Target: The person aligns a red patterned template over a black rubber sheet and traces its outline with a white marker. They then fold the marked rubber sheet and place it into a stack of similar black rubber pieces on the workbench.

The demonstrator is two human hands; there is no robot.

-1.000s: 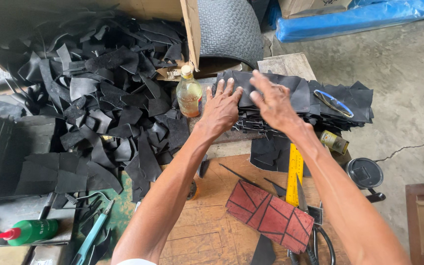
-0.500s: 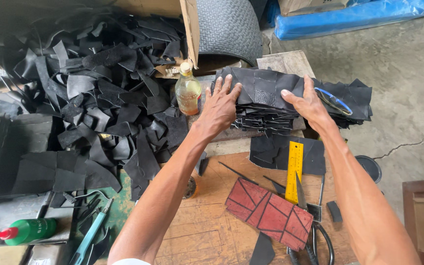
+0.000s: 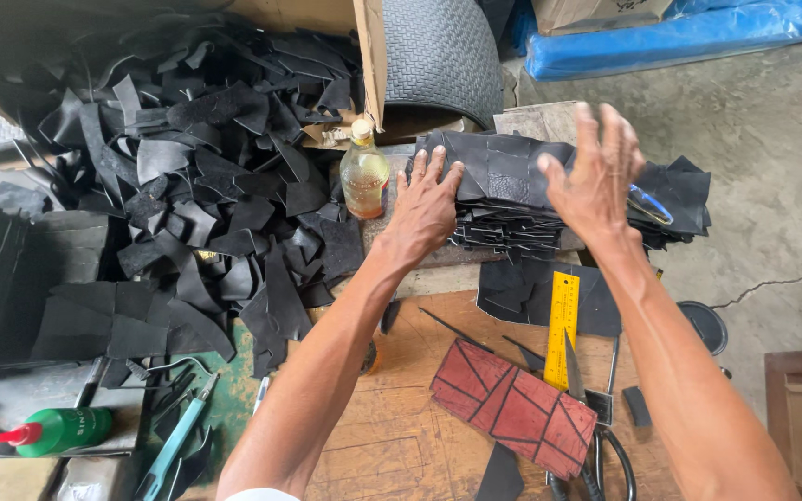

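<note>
A stack of flat black leather pieces (image 3: pixel 503 190) lies on a block at the back of the wooden worktable. My left hand (image 3: pixel 427 206) rests flat against the stack's left end, fingers spread on the top sheet. Above the stack's right part hovers my right hand (image 3: pixel 596 176), lifted off it with open, spread fingers and slightly blurred. Neither hand holds anything. A small bottle of amber liquid (image 3: pixel 364 173) stands just left of my left hand.
A big heap of black leather scraps (image 3: pixel 187 186) fills the left. On the wooden table (image 3: pixel 392 436) lie a red cut panel (image 3: pixel 512 408), a yellow ruler (image 3: pixel 562 315), scissors (image 3: pixel 605 455), a knife and a green glue bottle (image 3: pixel 53 431). A cardboard box edge (image 3: pixel 370 56) and concrete floor are behind.
My right hand slid from the stack's middle to its right side, then lifted off it. The top sheets shifted slightly. My left hand stayed at the stack's left end.
</note>
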